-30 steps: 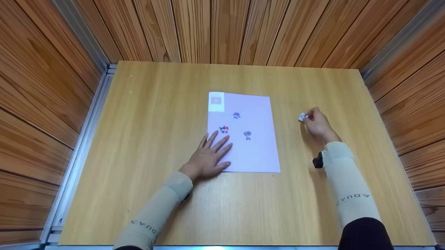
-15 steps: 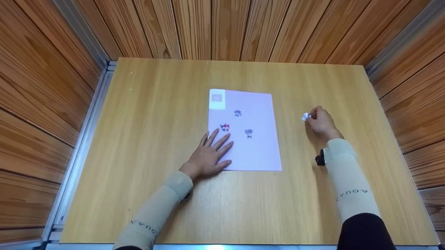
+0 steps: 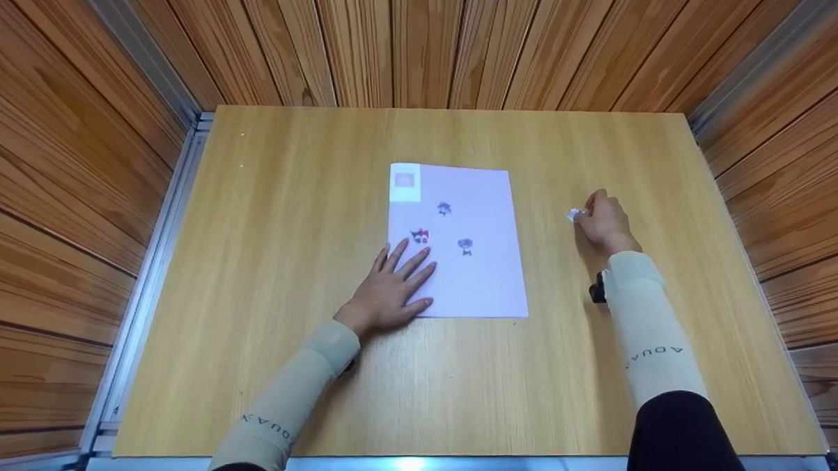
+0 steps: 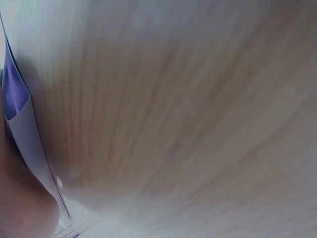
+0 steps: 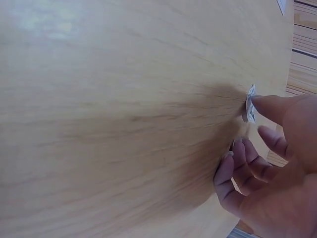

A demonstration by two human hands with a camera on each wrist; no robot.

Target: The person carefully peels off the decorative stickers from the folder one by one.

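Observation:
My left hand (image 3: 386, 289) lies with spread fingers on the lower left corner of a pale lavender sheet (image 3: 480, 282), perhaps a folder, as a loose edge shows in the left wrist view. Small cartoon figures sit on it: one with red and black (image 3: 420, 236), a purplish one (image 3: 444, 208) above, and another purplish one (image 3: 466, 246) to the right. Right of the sheet, my right hand (image 3: 605, 222) pinches a small, crinkled whitish scrap (image 5: 250, 105) just above the table. The other fingers are loosely bent, their tips close to the wood.
A white square label (image 3: 404, 183) marks the sheet's upper left corner. The wooden table (image 3: 286, 219) is edged with a metal frame (image 3: 152, 286), and wood-plank walls (image 3: 426, 47) rise at the back and sides.
My right hand has shifted slightly to the right and away from me, still holding the scrap. My left hand stays on the sheet. The head view has tilted a little.

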